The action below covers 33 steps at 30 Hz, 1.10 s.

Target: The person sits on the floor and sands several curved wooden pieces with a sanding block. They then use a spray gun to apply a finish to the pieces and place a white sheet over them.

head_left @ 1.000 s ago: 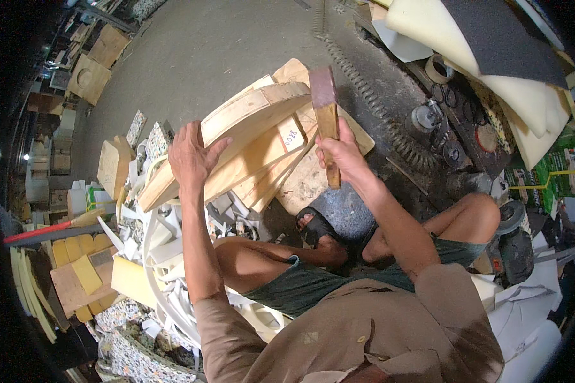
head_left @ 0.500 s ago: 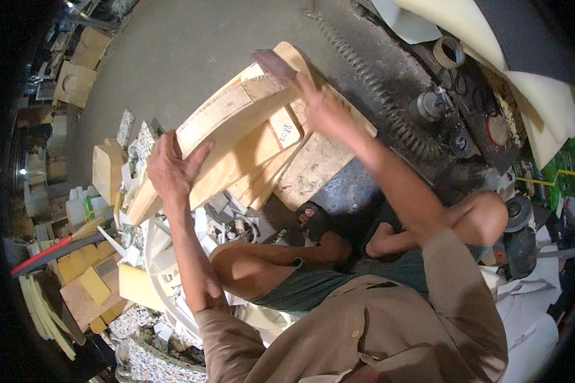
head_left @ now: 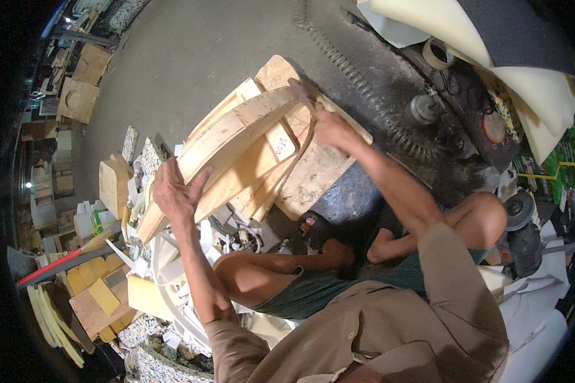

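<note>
The step in hand looks like hammer work at the far end of the curved board (head_left: 233,121), with one hand steadying and the other striking or lining up a blow. The board lies in front of the person's feet, tilted over other wooden pieces (head_left: 285,152), its thick curved edge facing up and away. Its near end sits beside a heap of white scraps (head_left: 169,265).

The left hand (head_left: 176,190) is clamped on the board near that end — fingers over the top edge, thumb spread along the side facing the person. The right hand (head_left: 333,131) is closed round the handle of a hammer (head_left: 298,90), though most of the handle is hidden by the fist. The hammer's head is right at the board's far tip; whether it touches the wood or stops just short, I cannot tell.

Judging from this, the next move calls for a firm left hold, so the board doesn't slide on the loose pieces, and a well-aimed hammer. The left fingers are well apart from the hammer's head — a safe place for them.
</note>
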### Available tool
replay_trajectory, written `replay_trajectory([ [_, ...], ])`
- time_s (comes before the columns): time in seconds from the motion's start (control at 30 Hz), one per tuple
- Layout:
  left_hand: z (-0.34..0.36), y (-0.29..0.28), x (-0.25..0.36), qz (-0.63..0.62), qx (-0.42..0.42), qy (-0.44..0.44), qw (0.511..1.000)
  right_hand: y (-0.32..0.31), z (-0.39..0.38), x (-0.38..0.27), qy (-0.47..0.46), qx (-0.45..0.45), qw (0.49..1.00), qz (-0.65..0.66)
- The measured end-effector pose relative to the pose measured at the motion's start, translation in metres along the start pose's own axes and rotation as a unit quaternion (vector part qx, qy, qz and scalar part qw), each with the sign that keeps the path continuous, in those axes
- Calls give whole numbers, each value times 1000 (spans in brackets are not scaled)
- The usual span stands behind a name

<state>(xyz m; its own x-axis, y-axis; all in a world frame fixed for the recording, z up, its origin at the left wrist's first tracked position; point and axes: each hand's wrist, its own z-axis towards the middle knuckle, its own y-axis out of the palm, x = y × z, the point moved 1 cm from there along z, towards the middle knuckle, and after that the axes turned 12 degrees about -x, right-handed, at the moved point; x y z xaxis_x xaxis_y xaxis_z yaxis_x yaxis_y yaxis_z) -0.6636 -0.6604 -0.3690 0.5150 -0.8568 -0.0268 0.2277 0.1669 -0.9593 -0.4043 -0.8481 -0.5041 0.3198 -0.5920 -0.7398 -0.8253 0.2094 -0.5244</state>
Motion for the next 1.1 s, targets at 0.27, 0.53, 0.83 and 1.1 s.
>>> replay_trajectory([
  [0.27, 0, 0, 12, -44, 11, -3, 999, 3, -10, -10, -11, -66, 997, -34],
  [0.53, -4, 2, 8, -30, -7, -29, 999, 10, -28, -8, -166, -96, 980, -61],
  [0.83, -4, 1, 9, -16, -11, -33, 999, 3, 94, 71, 68, -226, 951, 201],
  [1.1, -2, 1, 6, -18, -21, -31, 999, 9, -25, -9, -109, -126, 986, 0],
])
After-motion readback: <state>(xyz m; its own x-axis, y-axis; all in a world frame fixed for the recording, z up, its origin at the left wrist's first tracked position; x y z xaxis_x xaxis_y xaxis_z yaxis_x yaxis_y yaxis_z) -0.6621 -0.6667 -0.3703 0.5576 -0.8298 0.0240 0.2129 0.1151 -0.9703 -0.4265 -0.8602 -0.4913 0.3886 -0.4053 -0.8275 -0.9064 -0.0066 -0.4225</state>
